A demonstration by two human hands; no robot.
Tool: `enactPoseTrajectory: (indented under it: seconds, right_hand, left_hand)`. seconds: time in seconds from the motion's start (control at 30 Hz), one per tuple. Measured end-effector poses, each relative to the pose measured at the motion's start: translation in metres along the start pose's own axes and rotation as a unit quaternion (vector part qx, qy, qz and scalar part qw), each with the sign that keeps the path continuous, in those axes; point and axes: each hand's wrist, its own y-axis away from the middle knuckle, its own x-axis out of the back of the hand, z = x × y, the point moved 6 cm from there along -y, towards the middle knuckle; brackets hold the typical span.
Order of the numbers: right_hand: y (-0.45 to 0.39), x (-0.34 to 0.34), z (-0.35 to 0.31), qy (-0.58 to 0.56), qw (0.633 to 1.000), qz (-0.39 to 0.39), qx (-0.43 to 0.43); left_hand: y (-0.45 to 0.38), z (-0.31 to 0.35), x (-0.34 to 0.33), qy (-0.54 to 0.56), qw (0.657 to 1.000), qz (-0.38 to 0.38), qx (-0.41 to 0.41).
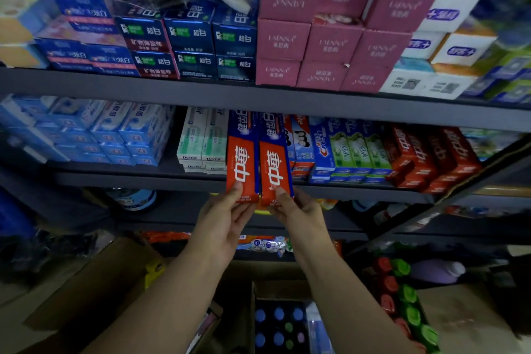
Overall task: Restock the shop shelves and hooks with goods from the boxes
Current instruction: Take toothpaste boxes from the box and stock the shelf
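Thumbs first: the one on my left hand (221, 221) presses the front face of the left red toothpaste box (242, 158) near its bottom end, with the other fingers curled behind it — a closed grip on that box. My right hand (298, 214) does the same on the right red toothpaste box (275, 161), thumb on the front, fingers wrapped under the lower end. The two boxes stand upright side by side, touching along their long edges, their lower ends hanging out past the front lip of the middle shelf (138, 178) and their blue tops reaching into the shelf space. Just to their left stand white and green toothpaste boxes (201, 141); just to their right, blue and green ones (344, 149) — then red ones (431, 158) further along. On the shelf above sit pink cartons (333, 43). Below my forearms lies an open cardboard box (278, 322) with round coloured caps in it.
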Motion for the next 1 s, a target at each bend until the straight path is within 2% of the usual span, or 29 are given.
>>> enactPoseTrajectory:
  seconds: [0.37,0.63,0.77,1.0]
  right_hand:
    - [0.087,0.024,0.033,-0.045,0.997,0.051,-0.022]
    - [0.147,0.03,0.068,-0.141,0.985,0.088,-0.04]
    - [0.165,0.032,0.074,-0.14,0.986,0.086,-0.033]
    - [0.185,0.063,0.056,-0.153,0.979,0.132,-0.024]
  left_hand:
    - [0.067,-0.003,0.069,-0.003,1.0,0.014,0.011]
    - [0.112,0.003,0.121,-0.015,0.999,0.027,0.015]
    - [0.122,-0.003,0.121,-0.016,1.0,0.011,0.022]
    - [0.133,-0.021,0.088,-0.029,0.997,-0.032,0.066]
